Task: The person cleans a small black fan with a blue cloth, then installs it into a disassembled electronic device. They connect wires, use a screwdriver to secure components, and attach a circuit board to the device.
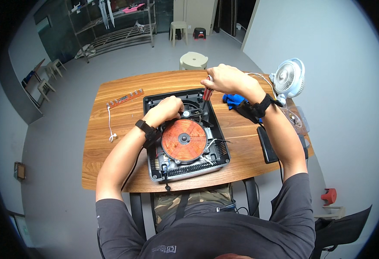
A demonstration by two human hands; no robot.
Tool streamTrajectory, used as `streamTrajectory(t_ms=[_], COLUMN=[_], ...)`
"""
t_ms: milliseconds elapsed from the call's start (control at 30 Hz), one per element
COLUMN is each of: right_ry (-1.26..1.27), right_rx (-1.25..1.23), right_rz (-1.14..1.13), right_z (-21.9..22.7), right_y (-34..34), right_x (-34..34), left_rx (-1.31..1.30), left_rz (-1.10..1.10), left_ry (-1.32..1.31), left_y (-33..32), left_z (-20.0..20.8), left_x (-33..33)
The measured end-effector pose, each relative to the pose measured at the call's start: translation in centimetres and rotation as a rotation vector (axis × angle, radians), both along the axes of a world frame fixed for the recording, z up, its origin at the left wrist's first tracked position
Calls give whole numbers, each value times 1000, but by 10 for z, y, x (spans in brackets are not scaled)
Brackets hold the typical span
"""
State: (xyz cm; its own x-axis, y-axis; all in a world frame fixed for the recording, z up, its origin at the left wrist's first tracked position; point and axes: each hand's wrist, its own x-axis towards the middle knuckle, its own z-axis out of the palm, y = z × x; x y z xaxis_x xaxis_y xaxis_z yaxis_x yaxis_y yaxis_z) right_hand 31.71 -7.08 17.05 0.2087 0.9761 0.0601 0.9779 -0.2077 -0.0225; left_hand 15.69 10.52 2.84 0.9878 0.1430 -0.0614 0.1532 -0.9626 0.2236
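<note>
In front of me lies the opened black housing of an induction cooker (223,149). Inside it a round copper coil (178,149) sits over the circuit parts, with a black cooling fan (192,105) behind. My right hand (224,80) is closed round the red handle of a screwdriver (207,93). The screwdriver stands nearly upright, its shaft pointing down at the fan's right side; the tip is hard to make out. My left hand (169,108) rests at the fan's left side with fingers curled; what they grip, if anything, is hidden.
On the wooden table (103,146), a red-orange strip with several metal pieces (125,98) and a white cable (110,123) lie to the left. Blue cloth (232,101), a black phone (266,144) and a small fan (289,77) are on the right. A stool (194,59) stands beyond.
</note>
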Motion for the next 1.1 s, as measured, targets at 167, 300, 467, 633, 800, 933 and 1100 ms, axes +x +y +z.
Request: streamTrajectory(t_ms=[167,300,467,633,800,933,1100], right_ry=[-150,-62,90,-23,-47,-5,25], right_rx=[-88,-16,-79,-86,29,220,134], right_rz=[-80,-78,-88,-97,-114,50,54], right_z=[4,1,1,-2,-11,-25,-19], right_y=[7,2,7,11,9,3,5], right_x=[-3,7,19,11,11,23,15], left_rx=[-43,-18,-41,-59,-64,-65,-73], left_rz=[-25,3,-11,-12,-34,-26,-14], left_ry=[-71,-44,-54,-63,-101,-107,-95], left_y=[10,3,8,8,13,11,6], left_z=[-13,-5,-13,-14,-22,-21,-12], left_x=[-1,-1,1,1,1,3,-1])
